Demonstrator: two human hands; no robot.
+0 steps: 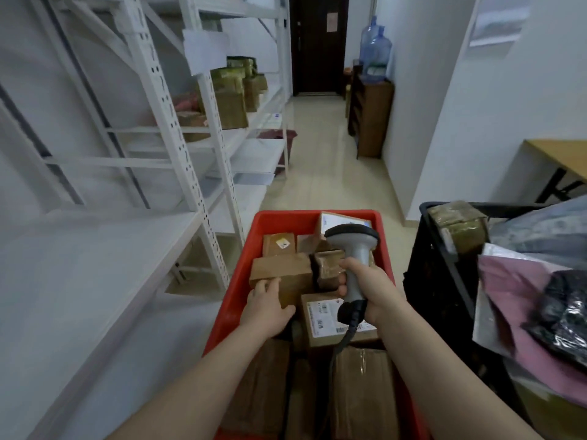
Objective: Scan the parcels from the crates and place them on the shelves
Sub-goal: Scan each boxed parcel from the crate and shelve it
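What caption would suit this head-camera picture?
The right hand grips a barcode scanner over a red crate of parcels while the left hand grips a brown box.

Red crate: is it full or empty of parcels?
Fairly full: the red crate holds many cardboard parcels, which hide its floor.

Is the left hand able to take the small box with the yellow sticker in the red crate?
Probably yes, once it lets go: the left hand holds a plain brown box, and the sticker box lies beyond it, top uncovered. The right hand grips the scanner further right.
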